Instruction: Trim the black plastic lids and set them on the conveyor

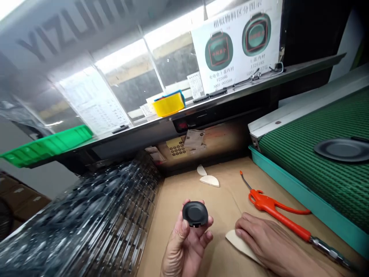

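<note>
Black plastic cap (195, 214) pinched between the fingertips of the left hand (184, 246), its rim free all round, above a cardboard sheet (219, 207); right hand (273, 246) lies open, fingers flat on a cream crescent pad (239, 243); orange air blow gun (271, 206) at 12 o'clock, teal tray edge (314, 204) bounding the cardboard at 2 o'clock

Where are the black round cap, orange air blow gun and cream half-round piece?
Black round cap (195, 213): head view, its top.
Orange air blow gun (275, 211): head view, its handle.
Cream half-round piece (210, 181): head view, its middle.
</note>
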`<state>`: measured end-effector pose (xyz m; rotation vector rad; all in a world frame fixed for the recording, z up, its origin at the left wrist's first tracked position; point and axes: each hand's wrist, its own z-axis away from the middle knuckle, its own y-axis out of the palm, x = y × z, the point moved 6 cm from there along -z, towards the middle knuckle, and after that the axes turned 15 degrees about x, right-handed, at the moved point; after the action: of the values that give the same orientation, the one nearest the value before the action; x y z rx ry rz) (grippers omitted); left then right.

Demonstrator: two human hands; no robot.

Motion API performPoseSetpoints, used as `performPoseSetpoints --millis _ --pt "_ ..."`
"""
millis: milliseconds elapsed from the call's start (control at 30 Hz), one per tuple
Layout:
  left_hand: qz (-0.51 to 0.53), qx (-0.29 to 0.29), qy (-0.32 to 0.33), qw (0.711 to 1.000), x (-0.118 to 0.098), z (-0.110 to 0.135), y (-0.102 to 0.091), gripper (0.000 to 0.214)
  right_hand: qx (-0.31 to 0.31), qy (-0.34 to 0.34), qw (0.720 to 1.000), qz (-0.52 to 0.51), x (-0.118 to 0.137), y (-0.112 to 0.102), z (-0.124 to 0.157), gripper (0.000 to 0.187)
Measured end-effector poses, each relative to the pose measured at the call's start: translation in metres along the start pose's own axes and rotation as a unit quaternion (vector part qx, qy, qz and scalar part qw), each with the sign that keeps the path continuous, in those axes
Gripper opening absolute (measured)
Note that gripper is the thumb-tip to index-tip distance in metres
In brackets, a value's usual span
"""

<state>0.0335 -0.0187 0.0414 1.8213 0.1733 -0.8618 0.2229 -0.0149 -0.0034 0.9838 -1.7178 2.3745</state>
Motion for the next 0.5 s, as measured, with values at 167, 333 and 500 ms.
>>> performPoseSetpoints --millis 167,333,500 --pt "0.005 0.013 0.047 0.999 -0.019 0.011 0.018 0.042 -0.029 -0.036 0.998 -0.033 0.004 -0.004 0.004 0.038" --pt "0.018 0.017 0.064 0.998 -0.031 0.028 0.031 0.033 -0.084 -0.088 0.992 -0.032 0.002 -0.003 0.006 0.035" --pt "0.008 0.021 0.07 0.997 -0.037 0.039 0.038 0.031 -0.107 -0.095 0.99 -0.017 -0.011 0.007 0.001 0.032"
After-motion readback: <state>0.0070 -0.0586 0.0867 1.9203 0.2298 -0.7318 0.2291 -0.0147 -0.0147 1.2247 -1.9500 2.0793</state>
